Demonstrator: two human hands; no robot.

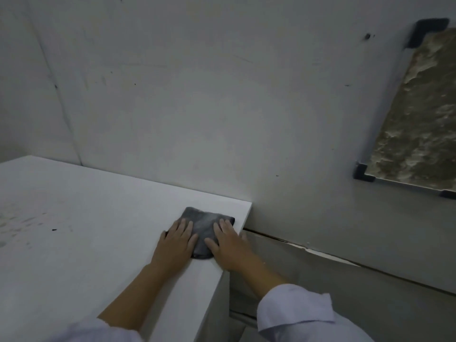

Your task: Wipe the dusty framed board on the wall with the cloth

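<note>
Grey cloth (pixel 206 230) is lying folded on the white surface (pixel 98 218), close to its far right corner and near the right edge. Both hands are resting on it: left hand (pixel 176 243) is pressing flat on the cloth's left side, fingers straight and slightly spread; right hand (pixel 228 245) is lying flat on the right side, fingers straight, thumb angling in toward the cloth's middle. No pinching grip from either hand, just open palms bearing down. Pale sleeves (pixel 301 314) are showing at both forearms. The framed board (pixel 419 119) is hanging on the grey wall (pixel 222 95) well apart from the hands, up at the right edge of the view, partly cut off by it. Its face is looking mottled tan and whitish with dust, with a thin frame and dark corner pieces (pixel 362 172) at the visible corners. Faint smudges and a small dark speck (pixel 53 229) are showing on the left part of the surface.
</note>
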